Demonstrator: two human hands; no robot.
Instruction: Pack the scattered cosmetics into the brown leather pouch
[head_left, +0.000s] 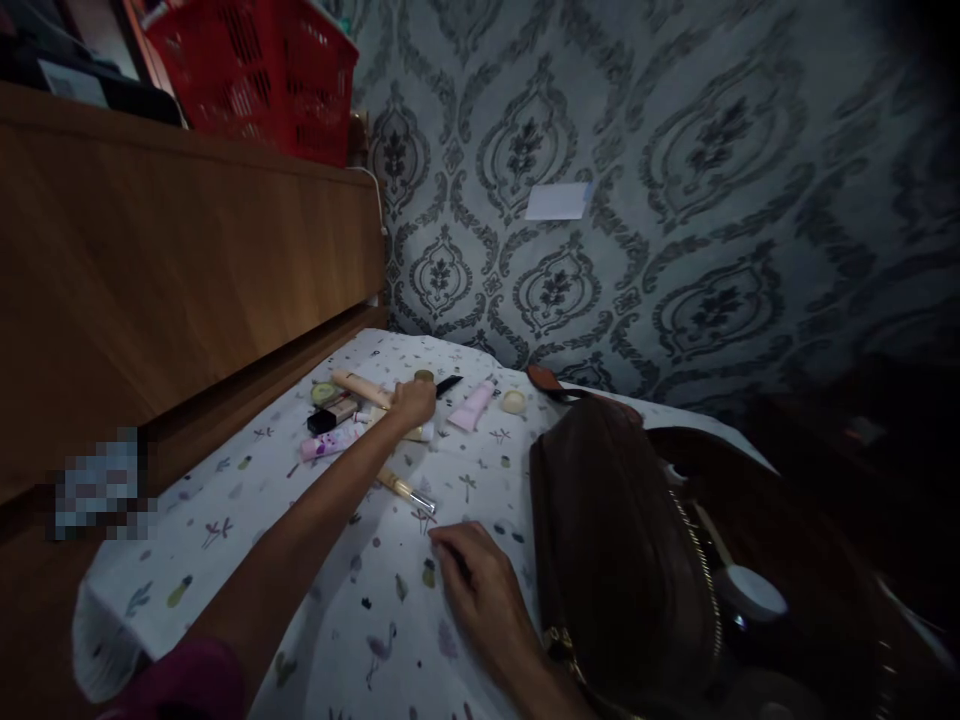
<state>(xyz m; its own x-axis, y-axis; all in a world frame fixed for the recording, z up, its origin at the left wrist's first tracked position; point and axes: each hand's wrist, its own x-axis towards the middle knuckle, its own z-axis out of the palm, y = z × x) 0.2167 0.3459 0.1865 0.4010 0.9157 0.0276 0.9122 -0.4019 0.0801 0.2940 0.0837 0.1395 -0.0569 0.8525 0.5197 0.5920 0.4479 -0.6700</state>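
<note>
My left hand [412,402] reaches far out over a white patterned cloth [247,500] to a cluster of cosmetics. Its fingers are closed over something among them, near a cream tube [360,387] and a small gold-capped jar [424,377]; what it grips is hidden. My right hand [469,575] rests on the cloth nearer me with curled fingers pinching a thin dark stick. A gold and silver tube [409,492] lies between the two hands. A brown zipped bag [622,560] stands open just right of my right hand.
A pink tube [472,407], a round cream pot [514,402], a green compact [324,393] and a black item [448,385] lie on the cloth. A wooden cabinet [187,260] rises at left with a red basket [259,70] on top. Patterned wallpaper is behind.
</note>
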